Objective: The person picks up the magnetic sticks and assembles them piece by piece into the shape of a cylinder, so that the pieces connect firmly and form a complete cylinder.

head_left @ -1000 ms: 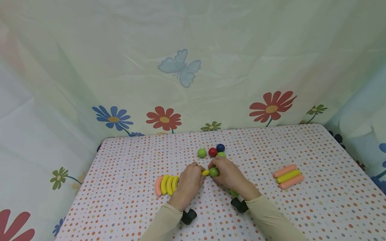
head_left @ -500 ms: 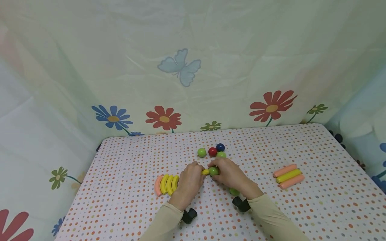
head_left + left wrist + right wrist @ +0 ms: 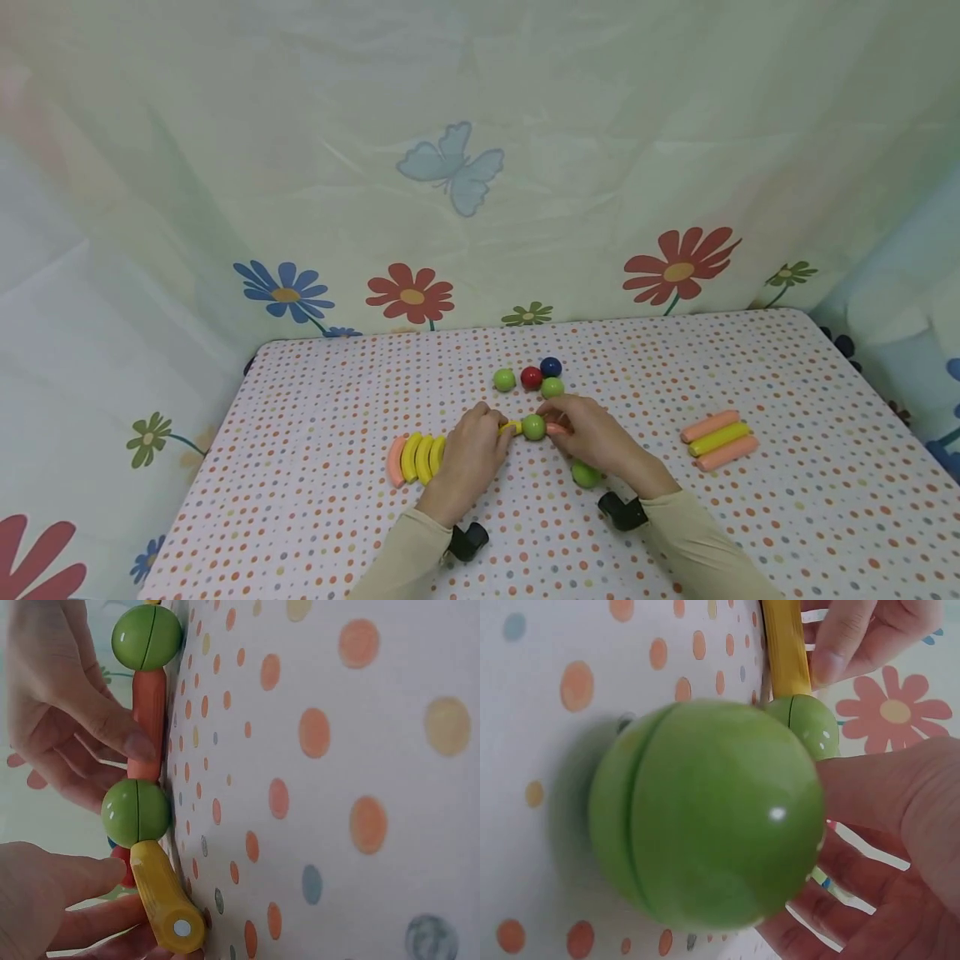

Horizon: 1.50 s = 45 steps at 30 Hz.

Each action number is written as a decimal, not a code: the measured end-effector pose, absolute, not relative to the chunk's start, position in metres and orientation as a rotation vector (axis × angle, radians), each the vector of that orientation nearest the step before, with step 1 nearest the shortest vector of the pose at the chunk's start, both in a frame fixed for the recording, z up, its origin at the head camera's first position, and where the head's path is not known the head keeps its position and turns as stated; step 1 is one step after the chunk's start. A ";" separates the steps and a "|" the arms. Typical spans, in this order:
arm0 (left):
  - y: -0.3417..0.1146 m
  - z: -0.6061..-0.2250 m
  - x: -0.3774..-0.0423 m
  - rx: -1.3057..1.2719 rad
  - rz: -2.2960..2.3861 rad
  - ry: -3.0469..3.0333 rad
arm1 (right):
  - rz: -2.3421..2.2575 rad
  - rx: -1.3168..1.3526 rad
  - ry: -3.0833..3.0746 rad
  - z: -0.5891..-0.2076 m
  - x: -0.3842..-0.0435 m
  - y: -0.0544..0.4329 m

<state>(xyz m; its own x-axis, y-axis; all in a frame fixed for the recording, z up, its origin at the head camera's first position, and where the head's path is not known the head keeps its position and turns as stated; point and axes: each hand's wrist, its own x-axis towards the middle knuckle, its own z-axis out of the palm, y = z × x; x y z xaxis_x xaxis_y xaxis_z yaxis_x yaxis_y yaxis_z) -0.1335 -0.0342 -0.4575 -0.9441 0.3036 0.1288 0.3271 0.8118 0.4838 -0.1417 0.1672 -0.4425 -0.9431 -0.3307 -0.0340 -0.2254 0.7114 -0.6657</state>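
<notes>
My left hand (image 3: 471, 446) pinches a short yellow magnetic rod (image 3: 161, 896), whose end shows a pale round spot. That rod's other end touches a green ball (image 3: 534, 427). On the ball's far side is a salmon-coloured rod (image 3: 148, 724), held between the thumb and fingers of my right hand (image 3: 600, 435). A second green ball (image 3: 586, 474) joins the salmon rod's other end and looms large in the right wrist view. Together these pieces form a bent line low over the table.
Behind the hands lie two green balls (image 3: 504, 380) (image 3: 552, 387), a red ball (image 3: 531, 377) and a dark blue ball (image 3: 551, 367). Curved yellow pieces (image 3: 423, 458) and a curved salmon one (image 3: 395, 462) sit left. Straight salmon and yellow rods (image 3: 718, 438) lie right on the dotted tablecloth (image 3: 300, 517).
My right hand has shifted right, off the middle green ball and onto the salmon rod, which now shows. The left hand stays almost where it was.
</notes>
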 end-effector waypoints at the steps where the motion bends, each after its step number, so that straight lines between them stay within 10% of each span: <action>1: -0.034 -0.458 -0.134 -0.508 -0.819 -2.951 | -1.044 -0.453 2.767 -0.443 -0.141 0.169; 31: -0.029 -0.447 -0.200 -0.593 -0.646 -3.029 | -1.077 -0.097 2.739 -0.448 -0.109 0.225; 45: -0.030 -0.447 -0.171 -0.649 -0.769 -3.020 | -1.082 -0.086 2.747 -0.444 -0.102 0.230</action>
